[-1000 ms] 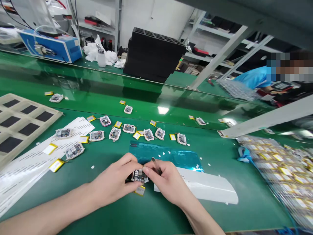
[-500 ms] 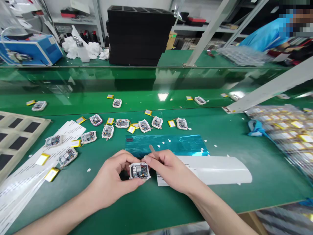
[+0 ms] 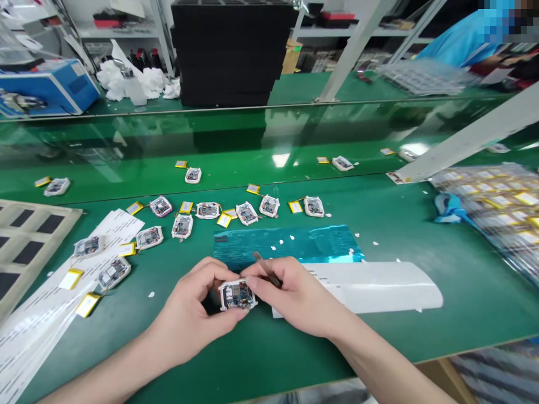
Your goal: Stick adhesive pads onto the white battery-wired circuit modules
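My left hand (image 3: 197, 308) grips a small white watch-like case (image 3: 238, 295) by its edges, its open face with the circuit board turned up toward me. Fingers of my right hand (image 3: 286, 289) touch the case's upper right corner. The same hand holds a thin metal tool (image 3: 266, 268), possibly tweezers, whose flat end sticks up to the left; its other end is hidden. Beyond my hands lies a shiny blue film sheet (image 3: 290, 244) with small white bits on it. A white label sheet (image 3: 379, 286) lies under and right of my right hand.
Several similar cases (image 3: 246, 213) with yellow-edged batteries (image 3: 296, 207) lie across the green bench (image 3: 400, 224). Printed strips (image 3: 46, 297) and a compartment tray (image 3: 46, 224) are at left. Bagged batteries (image 3: 497, 196) sit at right. Behind stand black stacked trays (image 3: 227, 56) and a slanted post (image 3: 471, 134).
The view has shifted slightly. My right thumb has moved a little further over the case's corner, and the metal tool lies at a changed tilt, showing more of its length.
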Demonstrator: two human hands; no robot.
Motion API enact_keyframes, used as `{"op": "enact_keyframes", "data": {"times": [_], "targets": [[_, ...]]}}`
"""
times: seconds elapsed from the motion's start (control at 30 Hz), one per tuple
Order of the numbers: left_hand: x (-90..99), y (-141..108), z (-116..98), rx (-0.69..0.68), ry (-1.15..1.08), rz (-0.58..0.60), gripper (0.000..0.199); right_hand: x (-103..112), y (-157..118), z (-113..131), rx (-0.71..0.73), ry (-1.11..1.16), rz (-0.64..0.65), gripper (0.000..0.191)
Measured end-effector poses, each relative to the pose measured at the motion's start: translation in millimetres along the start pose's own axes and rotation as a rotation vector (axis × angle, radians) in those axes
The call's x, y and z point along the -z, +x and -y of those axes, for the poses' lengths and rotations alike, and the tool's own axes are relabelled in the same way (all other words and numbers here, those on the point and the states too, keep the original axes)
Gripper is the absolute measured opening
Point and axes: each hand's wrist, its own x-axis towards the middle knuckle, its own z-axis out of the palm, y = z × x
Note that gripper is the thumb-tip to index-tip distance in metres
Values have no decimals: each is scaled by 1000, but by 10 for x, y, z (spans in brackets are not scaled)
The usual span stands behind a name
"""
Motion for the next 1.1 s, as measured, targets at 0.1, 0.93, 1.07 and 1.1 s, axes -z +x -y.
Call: {"op": "enact_keyframes", "data": {"times": [0.1,0.93,1.07,1.1], "targets": [[-12,-14,-35,-11,-9,-4,19,-25,-36,52,11,-22,-33,26],[-80,26,-209,248,18,-188,31,-212,-51,-164,624,-1177,-530,26],[-79,-14,-168,250,62,-197,32,-197,-76,-153,654,-1172,-524,26],[-78,-15,-168,248,65,-199,32,-195,-84,-147,661,-1176,-513,27]]}}
